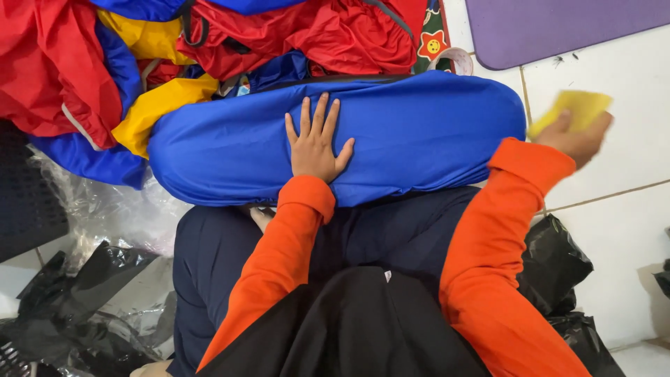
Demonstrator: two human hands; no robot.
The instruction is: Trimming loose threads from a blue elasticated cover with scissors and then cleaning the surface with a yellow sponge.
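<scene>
A long, stuffed blue fabric roll (419, 132) lies across my lap. My left hand (315, 143) rests flat on its middle with the fingers spread, holding nothing. Past the roll's right end, over the white tiles, my right hand (578, 137) grips a small yellow piece (572, 108) that is blurred by motion. Both my sleeves are orange.
A heap of red, yellow and blue fabric (139, 63) fills the upper left. A purple mat (558, 28) lies at the top right on the white tile floor (628, 230). Black plastic bags (558, 272) sit at my right, with clear and black plastic (105, 279) at my left.
</scene>
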